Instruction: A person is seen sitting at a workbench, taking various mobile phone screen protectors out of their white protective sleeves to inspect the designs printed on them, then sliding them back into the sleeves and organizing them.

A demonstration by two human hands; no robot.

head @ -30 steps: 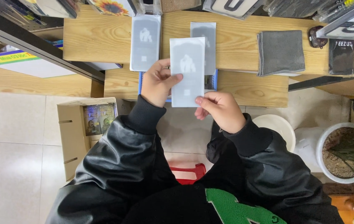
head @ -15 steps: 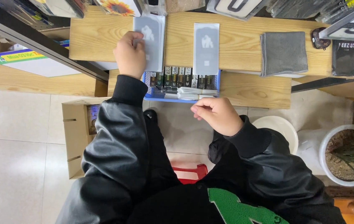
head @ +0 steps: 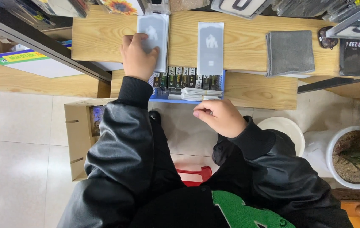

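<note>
The wooden bench [head: 247, 46] fills the upper middle of the frame, with a lower wooden step in front of it. On the floor at the lower left stands an open cardboard box [head: 76, 139], and at the right edge a white plant pot [head: 344, 156] with soil. A grey folded cloth [head: 289, 52] lies on the bench at the upper right. A blue tray [head: 175, 98] sits on the lower step at the centre and holds a row of small dark packs. 2 pale flat sleeves lie on the bench above it. The left hand [head: 137, 57] rests flat on the left sleeve [head: 154, 36], its fingers spread over the lower left part. The second sleeve [head: 210, 47] lies apart, just to the right. The right hand [head: 218, 118] is below the tray, near its front edge, with fingers curled in; I cannot tell if it holds something.
</note>
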